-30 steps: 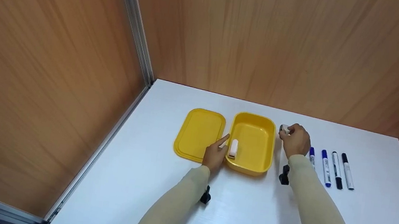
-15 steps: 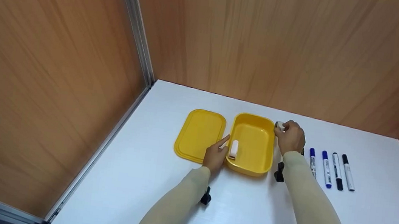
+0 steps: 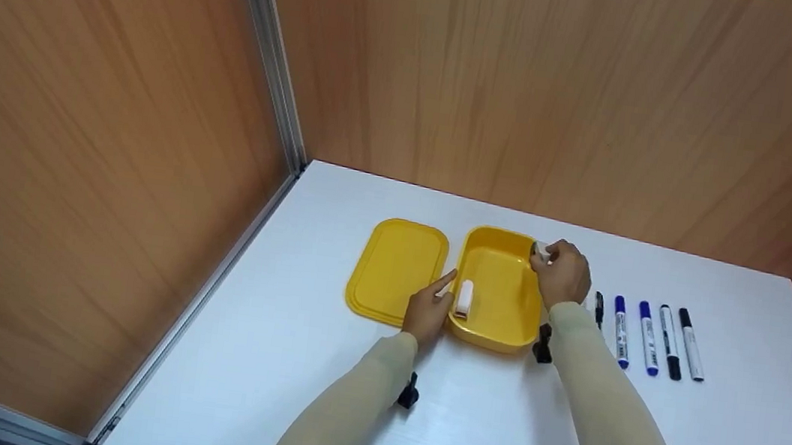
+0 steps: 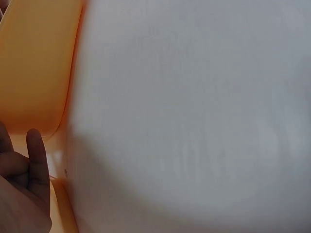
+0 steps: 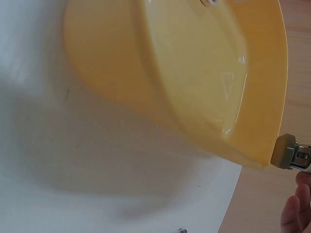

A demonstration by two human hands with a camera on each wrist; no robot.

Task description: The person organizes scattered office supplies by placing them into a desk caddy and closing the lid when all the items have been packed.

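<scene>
One small grey-and-white object [image 3: 540, 250] sits pinched in the right hand [image 3: 562, 273], held over the far right corner of the yellow box [image 3: 496, 333]; the right wrist view shows its grey end [image 5: 284, 151] poking just past the box rim, with fingertips [image 5: 294, 216] below it. So that grip is closed around the little object, fingers curled tight. The left hand [image 3: 428, 307] rests at the box's left wall, forefinger stretched out and pointing along the rim, grip relaxed and holding nothing. Inside the box, near that left wall, lies a white eraser-like piece [image 3: 464, 297]. Just left of the box, touching or almost touching it, lies the yellow lid [image 3: 394, 268], flat on the white worktop [image 3: 476, 429]. Toward the worktop's right edge, a row of markers [image 3: 646, 336] lies side by side, blue caps and black caps, with one black pen just beside the right forearm. Wooden panels wall in the worktop's far and left edges.
</scene>
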